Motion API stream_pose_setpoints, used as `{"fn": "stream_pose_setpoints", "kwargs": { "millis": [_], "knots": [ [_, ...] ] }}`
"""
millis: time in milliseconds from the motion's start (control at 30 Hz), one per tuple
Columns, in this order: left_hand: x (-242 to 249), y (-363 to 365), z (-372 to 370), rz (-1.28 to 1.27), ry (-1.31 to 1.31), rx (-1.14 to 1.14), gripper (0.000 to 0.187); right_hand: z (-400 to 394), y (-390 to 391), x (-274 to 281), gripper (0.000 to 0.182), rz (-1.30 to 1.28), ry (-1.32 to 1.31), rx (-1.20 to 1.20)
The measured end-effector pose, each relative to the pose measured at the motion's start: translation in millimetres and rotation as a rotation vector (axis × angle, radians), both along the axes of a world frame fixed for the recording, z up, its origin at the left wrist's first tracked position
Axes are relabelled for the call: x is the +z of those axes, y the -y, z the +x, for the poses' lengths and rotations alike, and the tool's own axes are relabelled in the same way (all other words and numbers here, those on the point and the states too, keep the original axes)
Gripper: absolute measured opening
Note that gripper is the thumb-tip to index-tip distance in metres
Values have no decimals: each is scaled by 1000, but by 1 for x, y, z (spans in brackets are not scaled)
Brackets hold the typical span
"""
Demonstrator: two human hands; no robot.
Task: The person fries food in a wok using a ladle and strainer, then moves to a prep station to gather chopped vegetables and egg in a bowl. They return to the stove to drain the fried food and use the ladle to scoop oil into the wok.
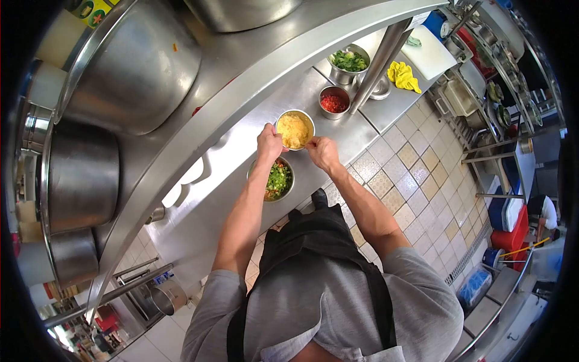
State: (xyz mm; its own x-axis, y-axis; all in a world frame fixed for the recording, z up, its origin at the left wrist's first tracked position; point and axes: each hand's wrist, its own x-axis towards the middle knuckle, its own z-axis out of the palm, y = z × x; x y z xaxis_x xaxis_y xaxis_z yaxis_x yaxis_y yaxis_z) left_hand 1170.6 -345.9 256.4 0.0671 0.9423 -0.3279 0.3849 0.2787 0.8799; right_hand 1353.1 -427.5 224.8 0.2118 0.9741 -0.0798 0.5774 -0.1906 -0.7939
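Note:
Between my two hands is a round metal bowl of yellow, crumbly or shredded food [294, 129]. My left hand [270, 143] grips its left side, fingers closed at the rim. On the lower right side, my right hand [324, 153] pinches the rim. Just below, close to my left wrist, stands a metal bowl of chopped green and orange pieces [279, 179], partly covered by my forearm. To the upper right is a metal container of diced red pieces [333, 103]. Beyond it stands a metal pot with green leaves [350, 61].
The steel counter [232, 202] runs diagonally under an overhead shelf [259, 51] carrying large steel pots [136, 69]. A shelf post [380, 65] rises near the red container. A yellow cloth [404, 77] and a white cutting board [428, 54] lie farther right. Another person [547, 214] is at far right.

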Motion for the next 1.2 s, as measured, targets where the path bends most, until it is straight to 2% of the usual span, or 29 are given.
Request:
{"fn": "stream_pose_setpoints", "kwargs": {
  "millis": [100, 200, 500, 700, 800, 900, 933, 1067, 1167, 1200],
  "knots": [
    [-3, -4, -6, -50, 100, 19, 15, -4, -7, -17, 18, -10, -113, -52],
    [0, -6, -18, -107, 111, 0, 15, -3, -14, -22, 15, -98, -343, -88],
    [-1, -10, -40, -77, 324, -48, 13, -2, -20, 8, 12, -87, -443, -115],
    [-5, -24, -52, -3, 341, 3, 12, -15, -7, 54, 16, -66, -415, -65],
    [-4, -36, -69, -42, 233, -11, 12, -32, 15, 61, 15, 28, -387, 3],
    [-8, -40, -80, -47, 254, 33, 13, -65, 45, 50, 10, 309, 36, 140],
    [-6, -39, -84, -70, 247, 33, 13, -72, 53, 41, 4, 392, 171, 255],
    [-2, -31, -91, -62, 269, 46, 13, -81, 72, 39, 2, 417, 216, 231],
    [4, -23, -93, -56, 256, 13, 13, -68, 57, 76, 3, 483, 131, 138],
    [0, -24, -94, -46, 246, -7, 13, -64, 47, 83, 7, 425, 103, 96]
  ]
}}
